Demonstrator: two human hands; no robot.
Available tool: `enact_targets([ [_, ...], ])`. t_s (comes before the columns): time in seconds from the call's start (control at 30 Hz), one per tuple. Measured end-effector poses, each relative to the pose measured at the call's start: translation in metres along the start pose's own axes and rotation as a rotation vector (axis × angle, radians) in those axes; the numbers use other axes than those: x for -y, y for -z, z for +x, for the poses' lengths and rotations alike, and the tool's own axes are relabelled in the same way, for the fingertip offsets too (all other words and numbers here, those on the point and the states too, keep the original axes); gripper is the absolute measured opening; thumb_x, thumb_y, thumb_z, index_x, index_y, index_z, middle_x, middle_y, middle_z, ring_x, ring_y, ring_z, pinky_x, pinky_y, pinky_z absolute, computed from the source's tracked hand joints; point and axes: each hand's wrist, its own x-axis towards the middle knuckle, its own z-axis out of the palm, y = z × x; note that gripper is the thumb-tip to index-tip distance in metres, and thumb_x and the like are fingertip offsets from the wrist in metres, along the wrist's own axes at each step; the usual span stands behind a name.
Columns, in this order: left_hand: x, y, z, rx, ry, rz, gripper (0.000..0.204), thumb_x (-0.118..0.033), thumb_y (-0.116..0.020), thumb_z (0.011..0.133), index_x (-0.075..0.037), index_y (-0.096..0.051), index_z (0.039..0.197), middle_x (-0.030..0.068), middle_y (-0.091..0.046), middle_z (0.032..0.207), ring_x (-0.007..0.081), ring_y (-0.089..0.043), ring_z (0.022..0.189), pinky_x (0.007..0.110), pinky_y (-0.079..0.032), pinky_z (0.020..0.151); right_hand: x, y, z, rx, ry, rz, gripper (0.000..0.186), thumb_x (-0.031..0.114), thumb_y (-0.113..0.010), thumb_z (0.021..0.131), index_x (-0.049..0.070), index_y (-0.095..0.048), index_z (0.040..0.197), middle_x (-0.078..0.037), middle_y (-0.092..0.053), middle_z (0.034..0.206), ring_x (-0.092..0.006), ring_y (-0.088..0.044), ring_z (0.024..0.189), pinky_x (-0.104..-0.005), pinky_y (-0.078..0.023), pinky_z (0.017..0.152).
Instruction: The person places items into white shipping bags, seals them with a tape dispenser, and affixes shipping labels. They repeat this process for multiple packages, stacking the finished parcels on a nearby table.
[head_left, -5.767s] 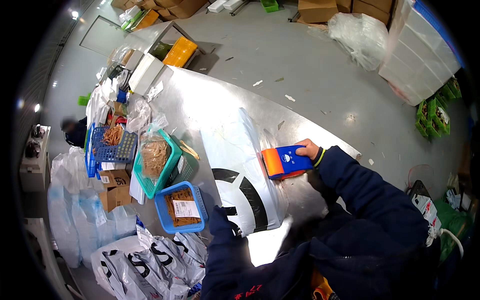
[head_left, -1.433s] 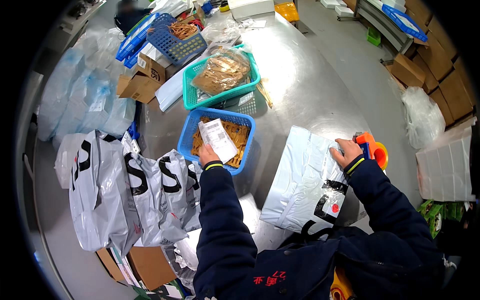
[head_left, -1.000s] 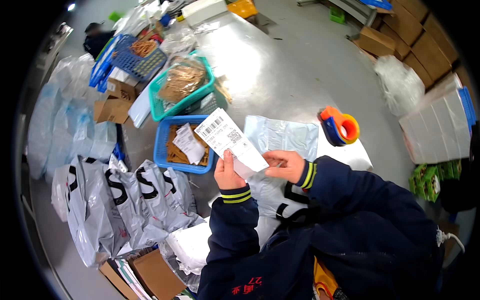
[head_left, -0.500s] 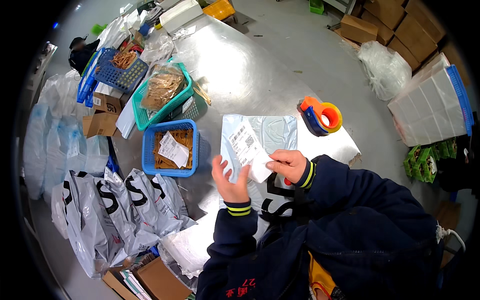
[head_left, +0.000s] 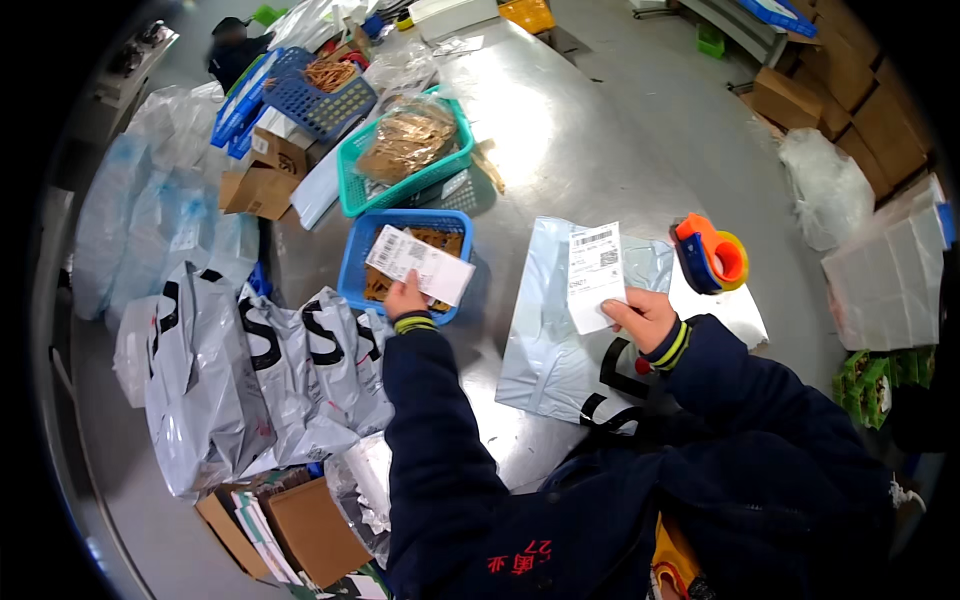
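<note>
My left hand (head_left: 406,298) pinches the lower edge of a white shipping label (head_left: 425,262) over the blue basket (head_left: 353,262), which holds brown flat pieces. My right hand (head_left: 645,318) grips the lower corner of another shipping label (head_left: 595,268), its printed side facing up. That label is above a pale grey plastic mailing bag (head_left: 545,345) lying flat on the metal table. An orange and blue tape dispenser (head_left: 712,255) sits just right of the bag. Whether the right-hand label touches the bag, I cannot tell.
Behind the blue basket stands a teal basket (head_left: 465,150) with a bagged brown product (head_left: 408,138). Several filled grey mailing bags (head_left: 205,400) line the left side. An open cardboard box (head_left: 318,530) is at the lower left. Far left, a person (head_left: 235,55) is partly visible.
My left hand has moved left from beside the right-hand label to the blue basket and taken hold of the label there. The right hand keeps its label, now turned more upright. The view has shifted.
</note>
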Motion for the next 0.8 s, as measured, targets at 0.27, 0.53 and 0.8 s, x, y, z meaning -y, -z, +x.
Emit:
enact_targets([
  [0.27,-0.125,-0.079,-0.147,0.522,-0.886,0.254,0.031,-0.001,-0.063,0.07,0.001,-0.057,0.101,0.0131,-0.058,0.105,0.0246,-0.054,0.098,0.032,-0.041,0.085,0.002,0.013,0.0,0.074,-0.09,-0.098,0.022,0.019,-0.053,0.084,-0.002,-0.06,0.088,-0.003,-0.055,0.067,-0.009,-0.05,0.059,-0.0235,-0.042,0.056],
  [0.53,-0.131,-0.102,-0.195,0.77,-0.918,0.323,0.018,-0.004,-0.065,0.07,-0.002,-0.061,0.088,0.0095,-0.062,0.083,0.0244,-0.058,0.078,0.031,-0.043,0.069,0.009,0.02,-0.007,0.333,0.257,-0.238,0.011,0.006,-0.049,0.082,-0.002,-0.05,0.074,-0.009,-0.05,0.062,-0.0173,-0.055,0.056,-0.0278,-0.042,0.053],
  [0.8,-0.113,-0.093,-0.193,0.809,-0.155,0.023,0.015,-0.01,-0.055,0.083,0.001,-0.062,0.09,0.0051,-0.062,0.079,0.0073,-0.054,0.071,0.02,-0.043,0.063,0.024,0.045,-0.014,0.493,0.142,-0.257,0.011,0.005,-0.051,0.079,-0.002,-0.058,0.084,-0.011,-0.057,0.065,-0.0177,-0.057,0.055,-0.0271,-0.045,0.054],
])
